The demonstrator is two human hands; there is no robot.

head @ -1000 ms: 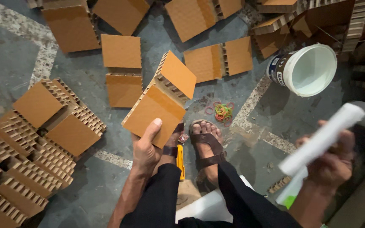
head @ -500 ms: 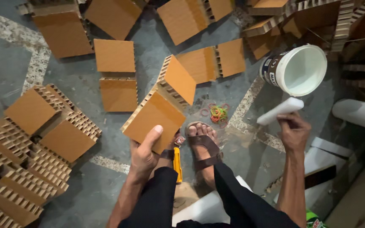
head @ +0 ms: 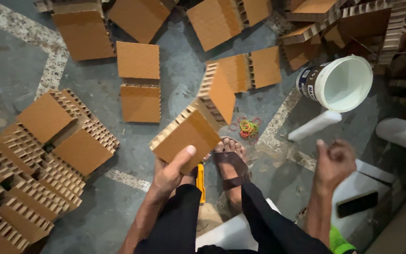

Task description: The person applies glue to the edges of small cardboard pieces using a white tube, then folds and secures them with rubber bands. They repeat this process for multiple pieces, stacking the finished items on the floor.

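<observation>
Left hand point(head: 170, 171) clamped on honeycomb cardboard block point(head: 186, 136); right hand point(head: 334, 162) loosely curled, seemingly empty, near white roll point(head: 315, 125).

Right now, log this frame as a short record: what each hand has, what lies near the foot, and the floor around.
left hand: grips honeycomb cardboard block, thumb on its top face
right hand: empty, fingers curled, above the floor
near foot: yellow utility knife, sandal, rubber bands
right side: white bucket on its side, white foam tube on the floor
floor: cardboard squares spread about
</observation>
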